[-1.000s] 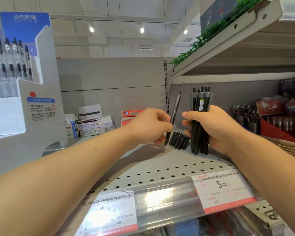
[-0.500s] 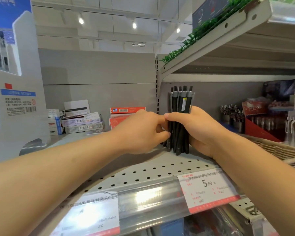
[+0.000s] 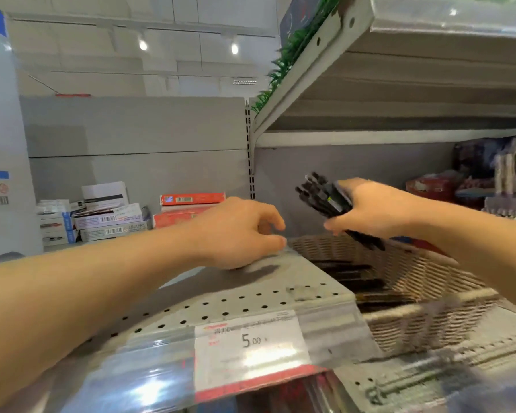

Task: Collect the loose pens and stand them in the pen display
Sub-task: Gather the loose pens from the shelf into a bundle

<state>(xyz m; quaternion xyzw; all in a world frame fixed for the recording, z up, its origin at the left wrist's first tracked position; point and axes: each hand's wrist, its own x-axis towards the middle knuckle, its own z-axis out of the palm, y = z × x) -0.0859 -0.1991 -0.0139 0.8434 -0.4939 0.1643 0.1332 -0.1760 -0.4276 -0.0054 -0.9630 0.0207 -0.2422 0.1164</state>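
Black pens (image 3: 325, 198) sit bunched and tilted in the right hand (image 3: 367, 210), gripped mid-barrel above the wicker basket (image 3: 414, 272). With so many held slanted, one could slide loose into it. Left hand (image 3: 239, 234) rests loosely curled, empty, on the shelf (image 3: 251, 296).

Right hand (image 3: 367, 210) grips tilted bundle of black pens (image 3: 325, 198) above wicker basket (image 3: 414, 272); left hand (image 3: 239, 231) loosely curled over perforated shelf (image 3: 251, 299).
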